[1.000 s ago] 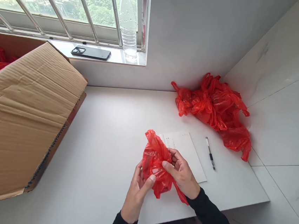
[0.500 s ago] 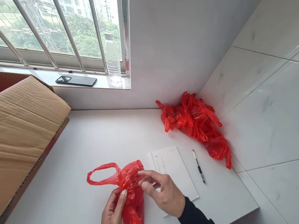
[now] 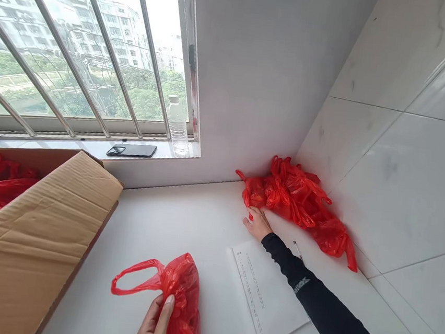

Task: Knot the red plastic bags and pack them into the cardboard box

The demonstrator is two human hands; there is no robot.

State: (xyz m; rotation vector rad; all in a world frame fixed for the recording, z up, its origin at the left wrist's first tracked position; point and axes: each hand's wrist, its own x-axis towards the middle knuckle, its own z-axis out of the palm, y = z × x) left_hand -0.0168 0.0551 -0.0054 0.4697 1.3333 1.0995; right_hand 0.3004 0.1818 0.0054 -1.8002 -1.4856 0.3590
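My left hand [image 3: 154,324] at the bottom edge grips a crumpled red plastic bag [image 3: 179,294] whose handle loop sticks out to the left over the white table [image 3: 170,220]. My right hand [image 3: 257,224], on a black-sleeved arm, reaches far across the table. Its fingers touch the near left edge of a pile of red plastic bags [image 3: 298,200] heaped in the corner against the wall. Those fingers lie fairly flat, and nothing is visibly gripped in them.
A large cardboard box [image 3: 30,238] with red bags inside fills the left side. A printed sheet of paper [image 3: 268,297] lies under my right arm, a pen [image 3: 298,250] partly hidden beside it. A phone [image 3: 131,151] and a water bottle [image 3: 178,126] sit on the windowsill.
My right hand let go of the bag and stretched out to the red pile in the corner. The left hand kept the bag. The view tilted upward.
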